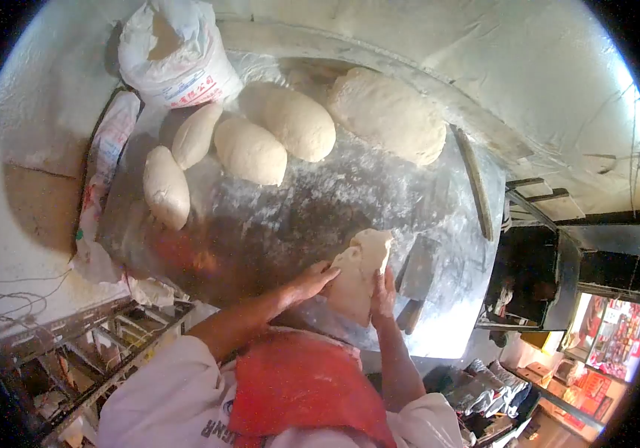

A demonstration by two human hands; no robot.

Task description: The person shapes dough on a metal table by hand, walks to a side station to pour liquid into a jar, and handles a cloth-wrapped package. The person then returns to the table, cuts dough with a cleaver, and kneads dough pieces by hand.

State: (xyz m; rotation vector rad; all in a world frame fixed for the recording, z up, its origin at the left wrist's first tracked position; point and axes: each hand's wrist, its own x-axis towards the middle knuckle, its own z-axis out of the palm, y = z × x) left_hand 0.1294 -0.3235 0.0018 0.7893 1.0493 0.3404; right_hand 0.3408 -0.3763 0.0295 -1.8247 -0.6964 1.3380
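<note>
Creamy off-white dough (360, 278), plain red apron (301, 384), white sack (178, 56) with blue and red printing.

And we're in a bakery workroom, by the look of it: a flour-dusted metal worktable (320, 198) carrying big lumps of dough (297, 125), an open printed sack (178, 56) standing at its edge, a red apron (301, 388) below.

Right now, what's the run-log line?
left hand: at left edge of dough piece | right hand: at its right edge | table: flour-dusted | five more dough lumps: beyond | sack: open, far left
</note>
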